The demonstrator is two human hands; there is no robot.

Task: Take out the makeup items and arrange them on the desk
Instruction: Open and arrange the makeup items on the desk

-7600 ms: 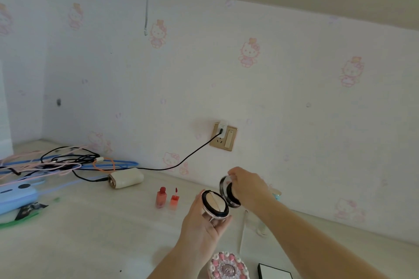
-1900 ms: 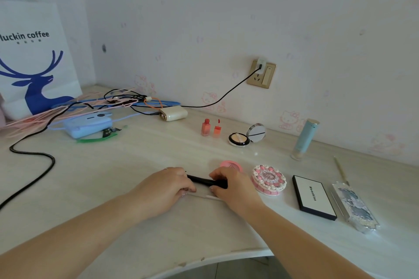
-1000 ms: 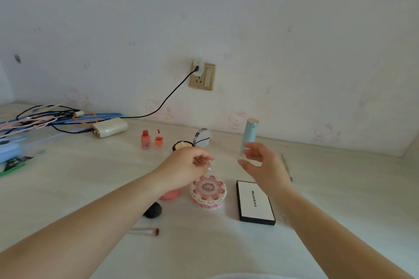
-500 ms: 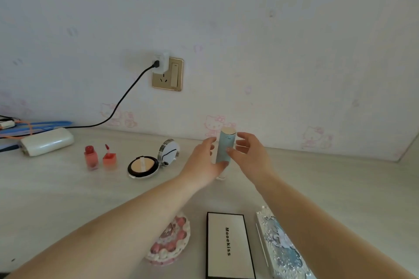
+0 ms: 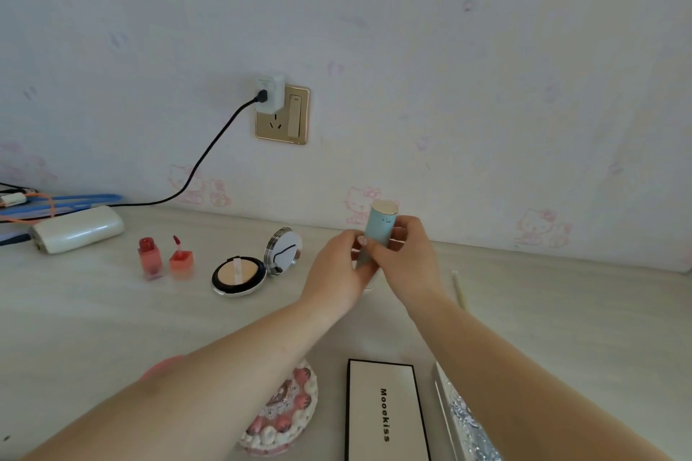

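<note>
Holding: both hands meet at centre frame on the pale blue cylindrical tube with a cream-gold cap (image 5: 380,232), near the wall at the back of the pale wood tabletop (image 5: 93,311).
Left hand (image 5: 337,273): fingers curled round the tube's lower part from the left side.
Right hand (image 5: 410,262): fingers wrapped round the tube's middle from the right, thumb across its front.
Long axis: nearly upright, cap end up and leaning slightly right; the bottom end is hidden behind the hands, so I cannot tell if it touches the tabletop.
Nearer hand: neither, both are on it; the cap stands clear above the fingers.
Judgement: a pull or twist along that upright axis looks likely, right hand suited to the cap end.
Neighbours: the open round powder compact with mirror lid (image 5: 247,269) lies left of the hands; the black-edged white rectangular palette (image 5: 384,412) lies lower in frame.
</note>
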